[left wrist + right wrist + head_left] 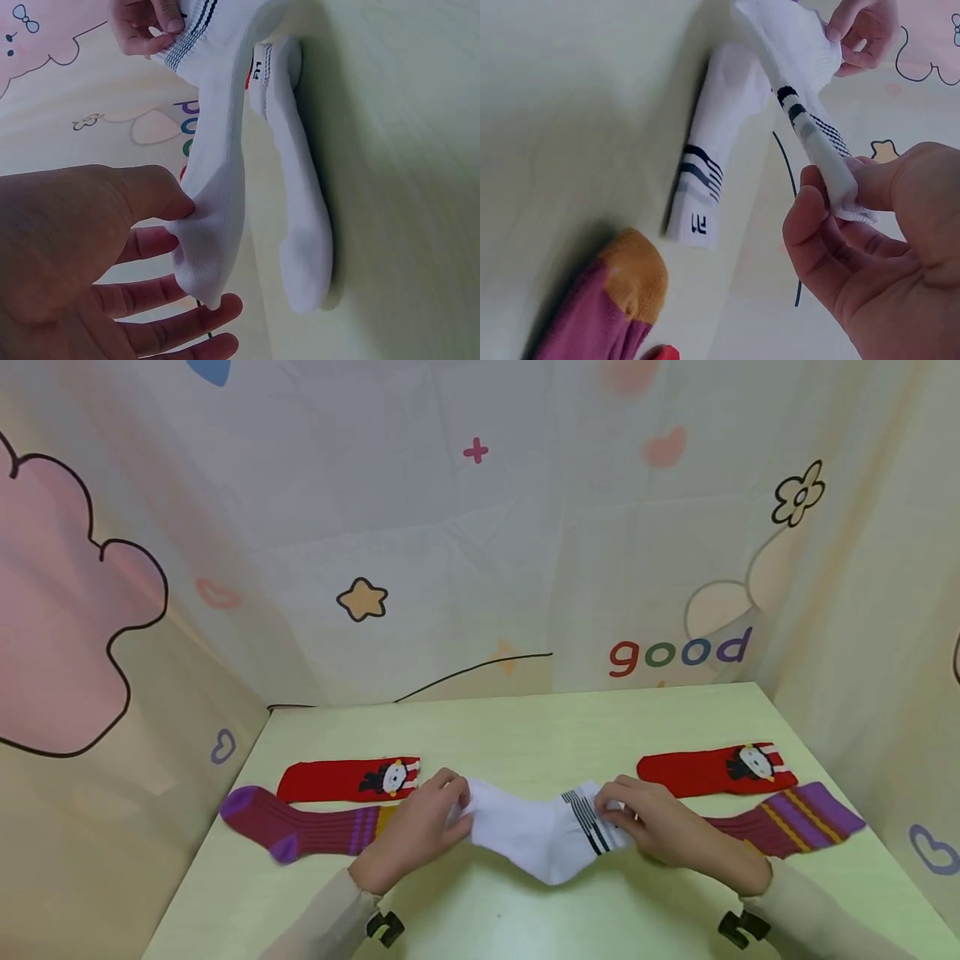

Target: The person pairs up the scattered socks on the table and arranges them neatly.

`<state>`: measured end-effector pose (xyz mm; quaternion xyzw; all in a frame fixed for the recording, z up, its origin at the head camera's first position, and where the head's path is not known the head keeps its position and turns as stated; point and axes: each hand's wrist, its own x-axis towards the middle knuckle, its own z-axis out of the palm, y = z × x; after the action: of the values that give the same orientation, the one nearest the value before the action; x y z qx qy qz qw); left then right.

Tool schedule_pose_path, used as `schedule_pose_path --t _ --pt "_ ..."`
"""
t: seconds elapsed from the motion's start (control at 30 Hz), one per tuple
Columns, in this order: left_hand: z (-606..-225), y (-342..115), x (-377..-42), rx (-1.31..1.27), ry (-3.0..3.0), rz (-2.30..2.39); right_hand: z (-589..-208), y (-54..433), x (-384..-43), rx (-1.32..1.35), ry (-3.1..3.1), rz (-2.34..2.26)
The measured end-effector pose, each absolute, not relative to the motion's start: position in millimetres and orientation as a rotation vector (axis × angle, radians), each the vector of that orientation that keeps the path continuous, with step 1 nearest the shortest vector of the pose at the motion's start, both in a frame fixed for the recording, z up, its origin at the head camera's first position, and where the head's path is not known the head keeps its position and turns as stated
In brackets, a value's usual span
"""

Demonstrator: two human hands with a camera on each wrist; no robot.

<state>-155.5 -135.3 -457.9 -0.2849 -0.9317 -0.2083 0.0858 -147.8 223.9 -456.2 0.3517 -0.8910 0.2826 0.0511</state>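
A white sock (540, 831) with black stripes near its cuff is stretched between my two hands, raised above the table, its heel sagging in the middle. My left hand (423, 827) pinches the toe end between thumb and forefinger; the other fingers are spread in the left wrist view. At the striped cuff, my right hand (660, 822) grips the fabric between thumb and fingers. Beneath it, a second white sock (304, 195) lies flat on the table; its dark stripes and small lettering show in the right wrist view. In the head view the held sock hides it.
On the left lie a red sock (322, 782) with a cartoon figure and a maroon sock (322, 828) with purple toe and heel. A matching red sock (686, 772) and a maroon sock (806, 818) lie right. A printed cloth (480, 543) encloses the pale table (517, 727).
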Motion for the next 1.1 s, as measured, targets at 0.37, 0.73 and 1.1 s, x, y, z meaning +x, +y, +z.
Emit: schedule_pose_path --t 0.37,0.73,1.1 --pt "-452.0 -129.3 -170.6 -0.854 -2.804 -0.606 -452.4 228.5 -169.0 0.999 -2.772 0.898" --pt "-457.9 -124.6 -187.8 -0.815 -2.885 -0.592 -458.9 227.0 -189.3 0.931 -2.826 0.868" --pt "-469.2 -120.9 -195.0 -0.791 -2.944 -0.552 -469.5 226.3 -197.4 0.894 -2.892 0.868"
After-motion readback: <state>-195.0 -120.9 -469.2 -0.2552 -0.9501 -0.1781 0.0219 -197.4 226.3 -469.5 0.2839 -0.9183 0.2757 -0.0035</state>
